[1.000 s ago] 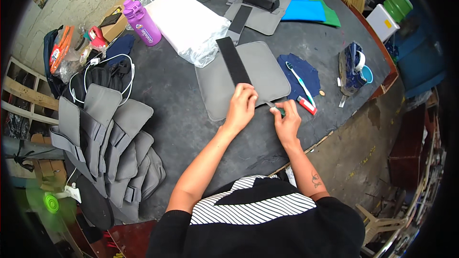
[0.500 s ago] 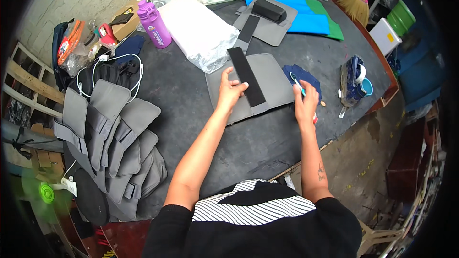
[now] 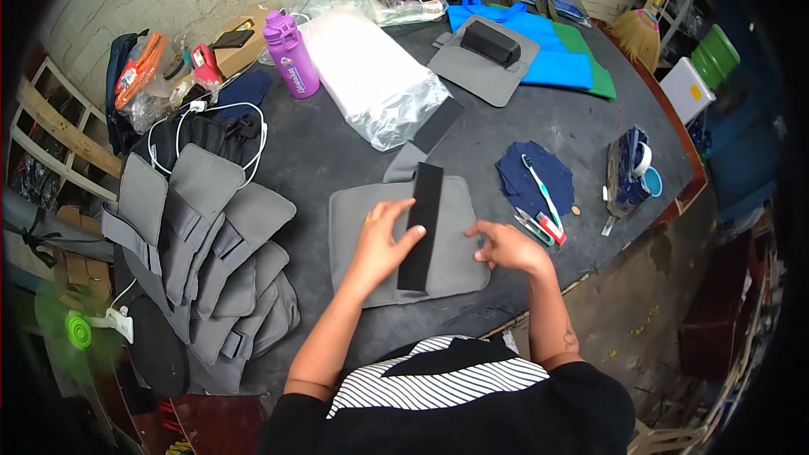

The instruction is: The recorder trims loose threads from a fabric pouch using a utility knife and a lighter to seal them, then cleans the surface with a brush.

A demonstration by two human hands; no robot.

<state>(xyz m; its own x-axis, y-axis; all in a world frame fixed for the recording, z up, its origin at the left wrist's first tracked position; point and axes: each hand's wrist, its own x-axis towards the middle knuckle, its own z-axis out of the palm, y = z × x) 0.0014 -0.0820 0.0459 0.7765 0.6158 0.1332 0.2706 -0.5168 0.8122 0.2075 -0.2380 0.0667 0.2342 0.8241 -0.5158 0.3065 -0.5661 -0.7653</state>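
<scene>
A grey fabric panel (image 3: 368,202) with rounded corners lies flat on the dark table in front of me. Lengthwise over its middle runs a black strip (image 3: 420,261). My left hand (image 3: 381,246) rests on the panel's left half with fingers apart, its thumb and fingertips at the strip's left edge. At the panel's right edge is my right hand (image 3: 511,248), index finger and thumb apart over the fabric; its other fingers are curled and partly hidden. A narrow grey tab (image 3: 404,162) with a dark end piece (image 3: 439,125) extends beyond the panel's far edge.
Right of the panel, a toothbrush (image 3: 541,184) lies on navy cloth (image 3: 516,170) beside small thread snips (image 3: 534,226). Stacked grey pieces (image 3: 211,244) fill the left side. Farther back are a purple bottle (image 3: 292,59), a plastic-wrapped white bundle (image 3: 358,59) and another grey piece (image 3: 484,76).
The panel and strip have come nearer to me and turned straighter. My right hand has moved down and left, away from the toothbrush, which now shows fully. My left hand stays by the strip.
</scene>
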